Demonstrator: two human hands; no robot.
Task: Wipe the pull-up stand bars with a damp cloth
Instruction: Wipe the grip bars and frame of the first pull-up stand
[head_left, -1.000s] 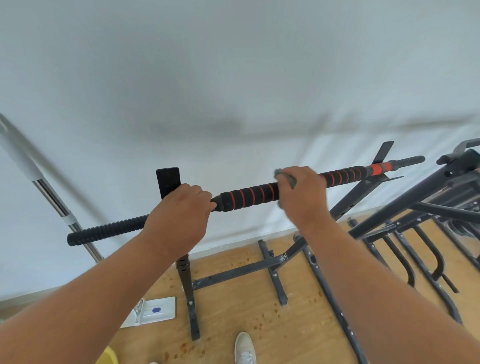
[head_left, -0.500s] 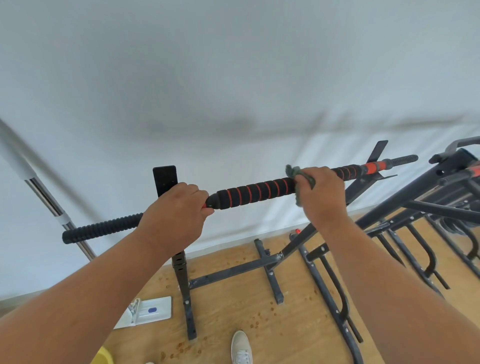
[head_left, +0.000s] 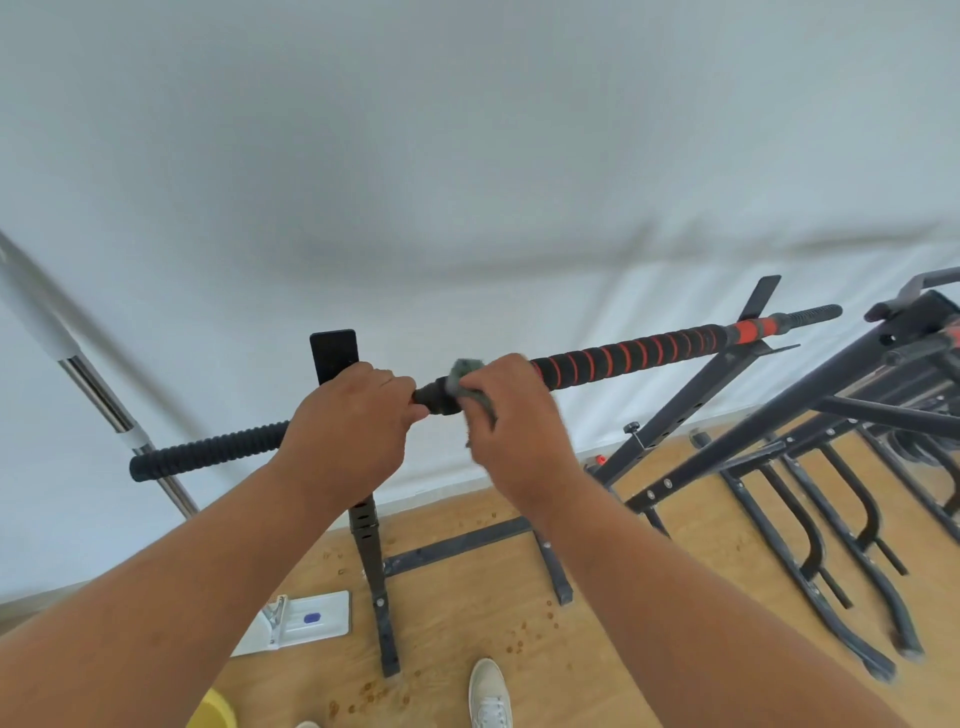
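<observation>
The pull-up bar crosses the middle of the frame, rising toward the right, on its dark stand. The right hand, fingers curled, presses a grey cloth round the bar at centre, just beside the left hand, whose fingers wrap the bar. A white shoe shows at the bottom edge on the wooden floor.

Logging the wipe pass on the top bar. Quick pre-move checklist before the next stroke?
1. Left hand grips the bar to steady it: ok.
2. Right hand holds the cloth wrapped on the bar: ok.
3. Cloth touches the bar beside the left hand: ok.
4. Striped foam to the right is unobstructed for the stroke: ok.
5. Cloth is damp: cannot tell.
6. Stand base sits flat on the floor: ok.
</observation>
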